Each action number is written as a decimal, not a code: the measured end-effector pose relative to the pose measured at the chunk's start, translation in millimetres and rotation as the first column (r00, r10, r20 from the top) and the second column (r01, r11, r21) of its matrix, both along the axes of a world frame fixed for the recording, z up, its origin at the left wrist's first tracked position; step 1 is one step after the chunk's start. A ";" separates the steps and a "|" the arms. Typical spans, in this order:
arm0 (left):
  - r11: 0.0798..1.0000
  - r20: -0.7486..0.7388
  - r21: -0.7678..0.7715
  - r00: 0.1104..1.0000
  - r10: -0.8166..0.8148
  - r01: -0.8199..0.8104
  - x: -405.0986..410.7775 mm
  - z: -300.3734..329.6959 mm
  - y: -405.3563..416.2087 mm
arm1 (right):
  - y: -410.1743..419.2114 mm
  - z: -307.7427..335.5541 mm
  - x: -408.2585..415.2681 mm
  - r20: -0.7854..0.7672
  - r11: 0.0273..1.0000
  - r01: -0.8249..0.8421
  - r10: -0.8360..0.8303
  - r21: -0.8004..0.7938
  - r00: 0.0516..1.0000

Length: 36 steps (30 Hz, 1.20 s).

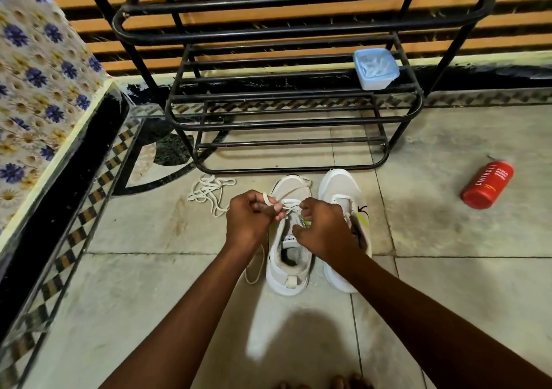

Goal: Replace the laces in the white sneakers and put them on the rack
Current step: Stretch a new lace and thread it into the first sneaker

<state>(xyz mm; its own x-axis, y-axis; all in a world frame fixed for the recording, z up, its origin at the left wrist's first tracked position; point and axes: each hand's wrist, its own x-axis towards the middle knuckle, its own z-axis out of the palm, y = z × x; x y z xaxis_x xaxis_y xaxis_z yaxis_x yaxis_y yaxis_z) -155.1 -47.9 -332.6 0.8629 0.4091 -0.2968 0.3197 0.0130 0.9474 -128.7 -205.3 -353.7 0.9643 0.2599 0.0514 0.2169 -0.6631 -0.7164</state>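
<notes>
Now we work on the left sneaker (288,257), which sits on the floor (448,269) just in front of the rack (292,114), toe toward it, so it can go up there later. Our left hand (248,224) pinches the lace (286,193) with curled fingers (270,209), and our right hand (325,230) pinches it near the eyelets, so we can pull it snug. The right sneaker (343,191) waits just beside it; we think it has no lace yet. A loose lace pile (209,193) lies near. On the rack sits a small blue box (375,69) with pale bits inside that we cannot make out. A red bottle (487,185) lies well apart.
</notes>
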 end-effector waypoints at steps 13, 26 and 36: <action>0.963 -0.051 0.244 0.991 0.126 -0.110 1.8 -22.7 -35.3 | -1.7 -10.8 6.7 -0.307 0.957 0.233 -0.173 0.171 0.936; 0.983 -0.066 0.175 0.995 0.072 -0.060 8.6 -38.4 -31.5 | -2.0 -18.4 3.8 -0.311 0.920 0.294 -0.209 0.260 0.927; 0.982 -0.012 0.178 0.998 -0.058 0.059 4.8 -45.1 -25.2 | -4.9 -15.5 5.3 -0.305 0.928 0.266 -0.182 0.259 0.935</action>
